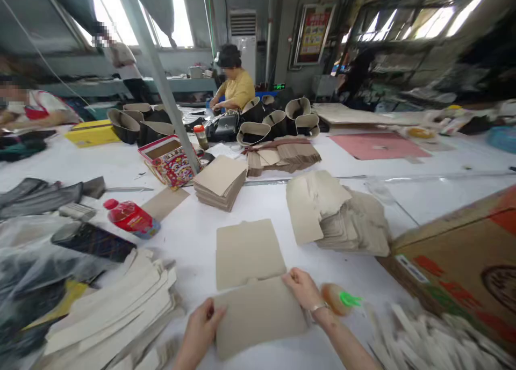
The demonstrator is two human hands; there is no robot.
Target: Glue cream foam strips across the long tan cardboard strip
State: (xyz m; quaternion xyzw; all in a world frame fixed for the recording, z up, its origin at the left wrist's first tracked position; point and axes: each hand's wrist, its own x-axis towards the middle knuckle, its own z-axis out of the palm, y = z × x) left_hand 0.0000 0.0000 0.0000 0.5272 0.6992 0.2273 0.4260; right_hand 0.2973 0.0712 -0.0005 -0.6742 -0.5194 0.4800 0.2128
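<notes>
A beige sheet (260, 319) is held by its two upper corners between my hands, low in the middle of the view. My left hand (201, 327) pinches the left corner, and my right hand (302, 289) pinches the right one. Just beyond it a second beige sheet (248, 253) lies flat on the white table (193, 241), its near edge meeting the held sheet. To the right of my right hand is a bottle of amber liquid (334, 299) with a green nozzle. A pile of beige pieces (346, 214) lies farther back on the right.
Pale strips (108, 311) and a red bottle (131, 217) are at the left. A neat stack of sheets (221, 182) stands beyond. A cardboard box (463, 262) bounds the right side. Across the table a person in yellow (238, 88) works near black items.
</notes>
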